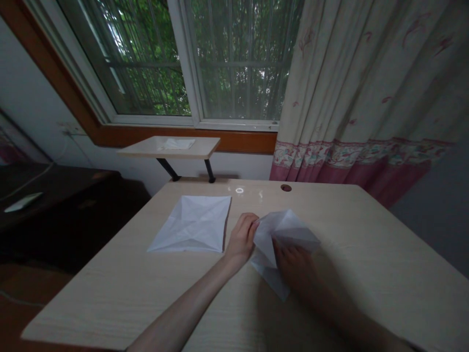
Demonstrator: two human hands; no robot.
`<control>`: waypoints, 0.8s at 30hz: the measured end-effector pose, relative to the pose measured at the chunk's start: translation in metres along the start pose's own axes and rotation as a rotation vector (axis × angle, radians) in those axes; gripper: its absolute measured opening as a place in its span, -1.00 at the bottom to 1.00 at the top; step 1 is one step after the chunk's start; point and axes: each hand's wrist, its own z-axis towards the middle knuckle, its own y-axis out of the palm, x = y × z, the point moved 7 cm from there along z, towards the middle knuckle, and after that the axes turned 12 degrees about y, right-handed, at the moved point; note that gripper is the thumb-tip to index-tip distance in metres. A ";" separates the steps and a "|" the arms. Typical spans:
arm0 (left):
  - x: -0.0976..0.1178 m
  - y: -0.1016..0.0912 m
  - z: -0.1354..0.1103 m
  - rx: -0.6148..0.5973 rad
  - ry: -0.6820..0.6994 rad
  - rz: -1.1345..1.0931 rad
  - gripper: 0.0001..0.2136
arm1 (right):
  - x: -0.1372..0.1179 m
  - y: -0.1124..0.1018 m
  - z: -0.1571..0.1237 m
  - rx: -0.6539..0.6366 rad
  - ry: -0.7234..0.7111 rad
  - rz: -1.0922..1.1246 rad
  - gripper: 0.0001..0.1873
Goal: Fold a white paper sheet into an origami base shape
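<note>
A partly folded sheet of white paper is between my hands over the right middle of the desk. My left hand pinches its left edge between thumb and fingers. Against the lower right part of the sheet lies my right hand, its fingertips tucked into a fold; shadow hides how tightly they close. One corner of the paper points down toward me. To the left of my left hand, a creased square of white paper rests flat on the desk.
The pale wooden desk has a cable hole at its back edge. A small raised shelf at the back left carries a crumpled white piece of paper. Behind are a window and a curtain; dark furniture stands left.
</note>
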 end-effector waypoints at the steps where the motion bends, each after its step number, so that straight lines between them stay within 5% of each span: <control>1: 0.001 0.000 0.000 -0.006 0.002 0.004 -0.84 | 0.001 0.003 0.000 -0.021 0.018 0.006 -0.40; 10: 0.003 0.000 0.000 -0.033 -0.021 0.012 -0.87 | 0.002 0.008 0.003 -0.162 0.081 -0.016 -0.41; 24: 0.010 0.003 -0.002 -0.072 0.010 -0.003 -0.87 | 0.002 0.002 0.006 -0.069 0.097 0.097 -0.46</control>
